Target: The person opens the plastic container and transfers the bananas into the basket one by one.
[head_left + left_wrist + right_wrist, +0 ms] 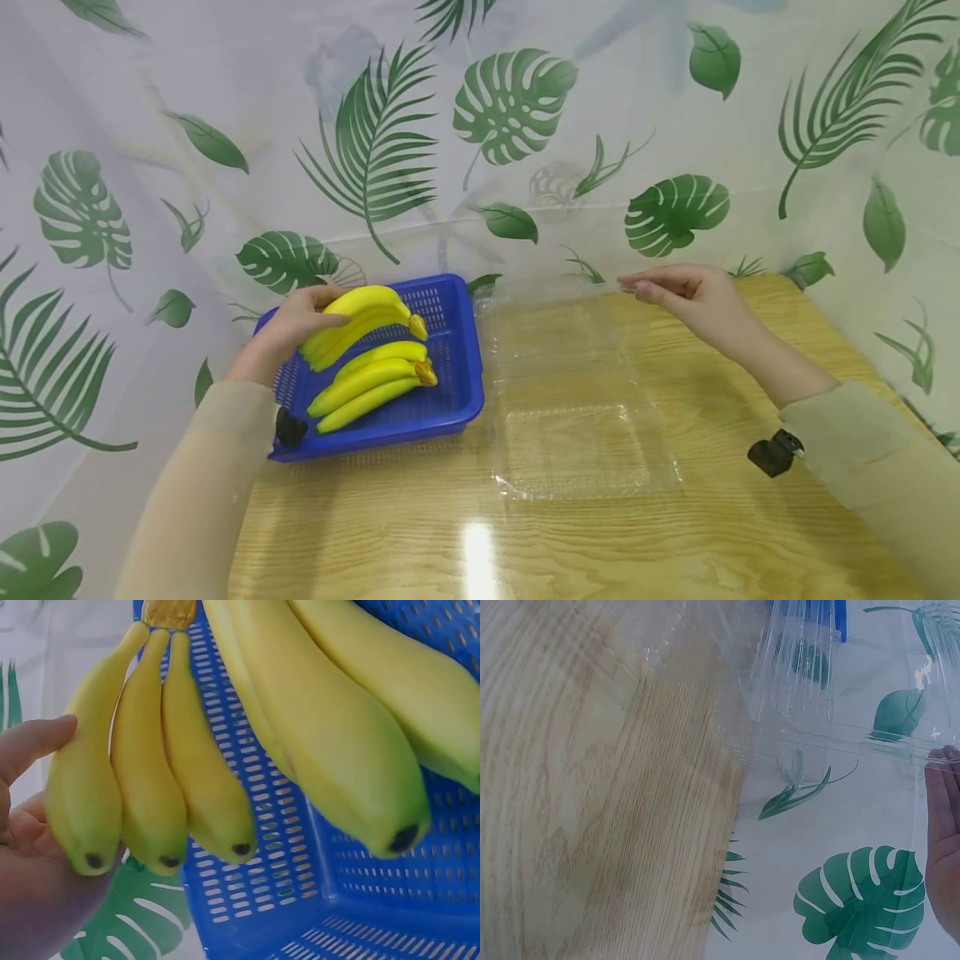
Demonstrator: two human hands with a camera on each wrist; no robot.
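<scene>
While the left hand point(288, 329) curls around the blunt ends of a bunch of bananas point(365, 321), lifting it clear of the blue basket point(457, 367), the right hand point(693, 300) pinches the far rim of a clear plastic clamshell box point(573, 400) between thumb and fingertips. That pinch holds the lid tilted up and back, so the lower tray lies uncovered near the front edge of the desk point(750, 533). The grip on the raised bunch looks chosen for balance: the wrist view shows the thumb point(34, 742) pressing one side of the outer fruit while the palm cups its tip, leaving the stem end pointing toward the middle of the desk. A second bunch of bananas point(371, 385) lies flat inside the basket, below and just beside the lifted one; whether the two touch is hard to tell.

Standing at the desk's far left corner, the basket has its right wall just beside the box, so the fruit has little distance to cross. From the right wrist, the transparent lid edge point(840, 742) shows meeting the fingertips point(945, 761), with the leaf-print curtain point(517, 108) visible through it. A small black camera is strapped on each sleeve.
</scene>
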